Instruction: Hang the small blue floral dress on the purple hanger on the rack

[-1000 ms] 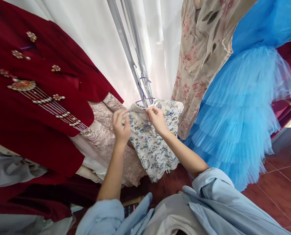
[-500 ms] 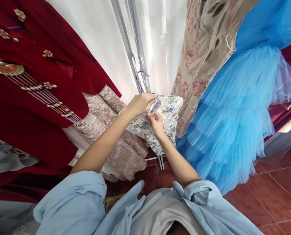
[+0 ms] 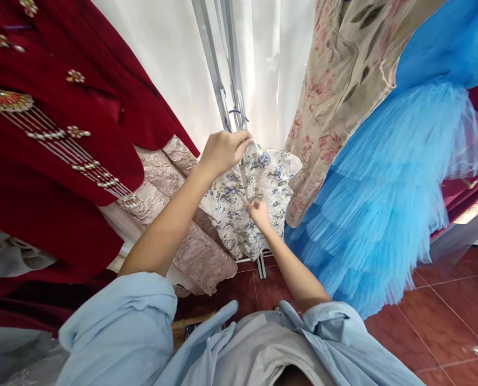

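A white dress with blue floral print (image 3: 269, 182) hangs on a hanger with a purple hook (image 3: 234, 112) from a grey metal rack (image 3: 210, 59). My left hand (image 3: 225, 151) is closed on the dress's top edge, the fingers pinching the cloth. Lower down the dress, my right hand (image 3: 259, 213) is pinched at the bottom end of a narrow straight opening, which looks like a zipper. Between both hands this opening (image 3: 243, 177) runs nearly vertical. The small tab inside my right fingers is hidden.
On the left hang a dark red velvet garment with beaded ornaments (image 3: 114, 91) and a pink textured dress (image 3: 207, 252). To the right are a beige floral dress (image 3: 323, 107) and a blue tiered tulle gown (image 3: 375, 187). Behind is a white curtain (image 3: 154, 48); below, red tiles (image 3: 424, 327).
My right hand has moved down along the dress, away from my left hand, and a straight opening shows between them. My left hand has risen slightly, still on the top edge.
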A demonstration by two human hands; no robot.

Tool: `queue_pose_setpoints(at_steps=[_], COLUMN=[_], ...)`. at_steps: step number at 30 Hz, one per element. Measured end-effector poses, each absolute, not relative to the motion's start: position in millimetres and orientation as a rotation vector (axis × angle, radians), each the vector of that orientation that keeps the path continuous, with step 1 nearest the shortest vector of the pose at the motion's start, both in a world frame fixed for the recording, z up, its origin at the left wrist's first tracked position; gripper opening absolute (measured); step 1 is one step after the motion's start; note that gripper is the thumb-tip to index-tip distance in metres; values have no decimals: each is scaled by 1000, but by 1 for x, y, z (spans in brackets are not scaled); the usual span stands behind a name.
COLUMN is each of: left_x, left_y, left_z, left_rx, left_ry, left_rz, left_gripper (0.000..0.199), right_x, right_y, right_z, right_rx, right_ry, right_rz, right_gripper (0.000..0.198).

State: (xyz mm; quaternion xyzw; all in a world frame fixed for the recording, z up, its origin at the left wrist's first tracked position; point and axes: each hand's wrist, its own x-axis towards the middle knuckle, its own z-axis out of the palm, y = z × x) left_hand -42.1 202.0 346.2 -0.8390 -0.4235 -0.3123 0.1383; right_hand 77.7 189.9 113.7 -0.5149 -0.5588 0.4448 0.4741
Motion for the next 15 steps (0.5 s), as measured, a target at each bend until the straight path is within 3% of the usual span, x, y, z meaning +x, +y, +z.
queue_pose_setpoints(at_steps=[4, 7, 10, 13, 15], left_x=[-65, -109, -170, -217, -227], left_y=[209, 222, 232, 228, 218], left_z=[335, 326, 321, 303, 274], left_rx=[-2592, -2536, -2275, -2129, -1955], left_ry=[-1346, -1622, -1922, -2091, -2081], left_rz=[-986, -1446, -1948, -2106, -2396], left_gripper=[27, 32, 39, 46, 51], right_x=[95, 98, 87, 70, 58], right_y=[122, 89, 91, 106, 112], right_z=[24, -12, -12, 14, 37], right_rx=[-1443, -1455, -1359, -1168, -1034], right_ry=[-1333, -1306, -1293, -1367, -1496], right_rz=[1160, 1211, 1262, 1273, 1252], right_gripper=[31, 30, 30, 37, 41])
